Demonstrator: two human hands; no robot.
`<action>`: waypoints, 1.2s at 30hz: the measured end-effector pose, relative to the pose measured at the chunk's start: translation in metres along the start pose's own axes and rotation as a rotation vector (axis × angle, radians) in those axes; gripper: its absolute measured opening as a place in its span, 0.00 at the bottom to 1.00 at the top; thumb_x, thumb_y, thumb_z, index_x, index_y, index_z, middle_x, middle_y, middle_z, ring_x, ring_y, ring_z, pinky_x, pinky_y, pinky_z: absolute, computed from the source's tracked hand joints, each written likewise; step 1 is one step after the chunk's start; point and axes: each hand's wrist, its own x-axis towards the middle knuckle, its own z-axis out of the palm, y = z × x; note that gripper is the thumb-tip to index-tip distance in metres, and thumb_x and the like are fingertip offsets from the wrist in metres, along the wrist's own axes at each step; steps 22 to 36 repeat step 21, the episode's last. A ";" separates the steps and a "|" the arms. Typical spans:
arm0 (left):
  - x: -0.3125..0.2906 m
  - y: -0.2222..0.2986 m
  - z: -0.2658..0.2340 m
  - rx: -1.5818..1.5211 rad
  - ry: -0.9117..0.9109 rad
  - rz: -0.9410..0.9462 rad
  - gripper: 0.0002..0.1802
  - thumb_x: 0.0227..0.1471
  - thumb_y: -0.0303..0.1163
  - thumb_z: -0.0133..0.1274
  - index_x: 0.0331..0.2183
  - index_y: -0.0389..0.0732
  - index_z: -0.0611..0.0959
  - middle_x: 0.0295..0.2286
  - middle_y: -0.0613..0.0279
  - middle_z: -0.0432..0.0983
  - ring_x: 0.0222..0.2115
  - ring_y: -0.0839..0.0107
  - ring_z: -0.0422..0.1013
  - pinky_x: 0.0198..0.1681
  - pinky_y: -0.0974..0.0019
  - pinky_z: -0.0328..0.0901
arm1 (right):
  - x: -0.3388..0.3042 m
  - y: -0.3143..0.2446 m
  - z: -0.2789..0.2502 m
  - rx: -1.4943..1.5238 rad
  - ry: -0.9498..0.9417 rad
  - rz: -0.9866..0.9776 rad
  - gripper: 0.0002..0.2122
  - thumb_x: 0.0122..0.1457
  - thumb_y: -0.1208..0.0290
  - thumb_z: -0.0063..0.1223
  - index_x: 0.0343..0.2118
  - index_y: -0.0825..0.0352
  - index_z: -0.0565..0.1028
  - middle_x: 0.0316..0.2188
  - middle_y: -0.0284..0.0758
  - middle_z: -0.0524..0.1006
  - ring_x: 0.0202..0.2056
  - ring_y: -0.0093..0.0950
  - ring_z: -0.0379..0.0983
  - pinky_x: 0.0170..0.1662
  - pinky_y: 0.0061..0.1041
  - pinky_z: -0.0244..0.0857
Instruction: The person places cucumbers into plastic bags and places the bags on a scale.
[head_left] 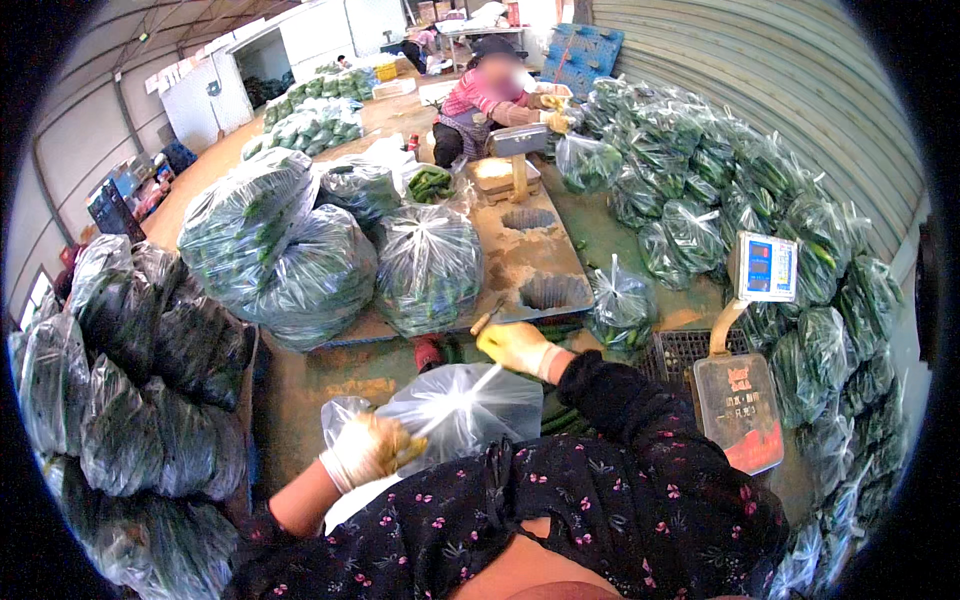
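Note:
A clear plastic bag (480, 405) lies bunched in front of my body, its gathered white part catching the light. At its left side my gloved left hand (375, 450) is closed on the bag's plastic. My right hand (520, 350), in a yellowish-white glove, is closed beyond the bag. A narrow white strip of gathered plastic runs from the bag up to its fingers. Just past those fingertips is a small wooden-handled tool (487, 317) at the table's near edge; whether the hand touches it I cannot tell. The bag's contents are mostly hidden.
Large bags of green vegetables (330, 265) crowd the low table (535, 255). More filled bags are piled left (160, 400) and right (700, 170). A digital scale (740, 390) stands on my right, over a black crate (675, 355). Across the table, a person (485, 100) handles a bag.

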 end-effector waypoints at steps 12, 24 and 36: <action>0.026 -0.052 0.071 -2.193 0.240 0.049 0.33 0.59 0.52 0.42 0.53 0.34 0.69 0.44 0.51 0.74 0.49 0.62 0.66 0.53 0.62 0.61 | -0.027 -0.113 -0.098 0.894 -0.326 -0.033 0.15 0.51 0.69 0.61 0.43 0.65 0.76 0.31 0.31 0.77 0.33 0.20 0.72 0.37 0.21 0.67; 0.065 0.008 0.042 -1.054 0.331 -0.250 0.18 0.54 0.46 0.56 0.40 0.42 0.79 0.28 0.68 0.76 0.34 0.71 0.74 0.37 0.69 0.70 | -0.014 -0.157 -0.088 0.272 0.070 -0.479 0.36 0.40 0.54 0.65 0.53 0.65 0.68 0.39 0.46 0.73 0.43 0.44 0.69 0.48 0.38 0.62; 0.065 0.008 0.042 -1.054 0.331 -0.250 0.18 0.54 0.46 0.56 0.40 0.42 0.79 0.28 0.68 0.76 0.34 0.71 0.74 0.37 0.69 0.70 | -0.014 -0.157 -0.088 0.272 0.070 -0.479 0.36 0.40 0.54 0.65 0.53 0.65 0.68 0.39 0.46 0.73 0.43 0.44 0.69 0.48 0.38 0.62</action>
